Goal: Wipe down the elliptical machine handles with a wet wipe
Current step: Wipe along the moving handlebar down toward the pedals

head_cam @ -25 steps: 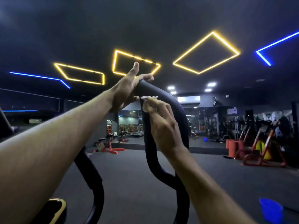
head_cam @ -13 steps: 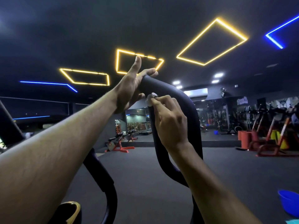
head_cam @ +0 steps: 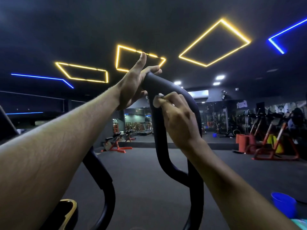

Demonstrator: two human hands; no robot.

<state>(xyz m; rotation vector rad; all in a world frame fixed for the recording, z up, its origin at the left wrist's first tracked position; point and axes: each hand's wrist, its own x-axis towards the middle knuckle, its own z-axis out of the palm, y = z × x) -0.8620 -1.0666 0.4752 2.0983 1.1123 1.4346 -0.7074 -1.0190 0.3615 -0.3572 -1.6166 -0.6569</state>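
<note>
The elliptical handle [head_cam: 174,90] is a thick, matte black looped bar that rises from the lower middle of the view, bends outward, then arches over at the top, its surface smooth and dull under the dim gym lighting. The left hand [head_cam: 132,83] holds the very top of the loop, its fingers [head_cam: 152,69] curled over the bar's crest and the thumb sticking straight up. The right hand [head_cam: 179,120] is just below on the inner upright of the loop, its fingers [head_cam: 167,103] curled and pinching a small, crumpled white wet wipe [head_cam: 157,101] pressed against the black bar; only a pale bunched edge of the wipe shows past the fingertips. A second black handle [head_cam: 103,180] curves up at lower left, partly hidden behind the left forearm. A blue bucket [head_cam: 283,206] stands on the dark floor [head_cam: 149,188] at lower right. Farther off are red-framed gym machines [head_cam: 272,146], and yellow and blue light strips [head_cam: 214,42] outline shapes on the dark ceiling.
</note>
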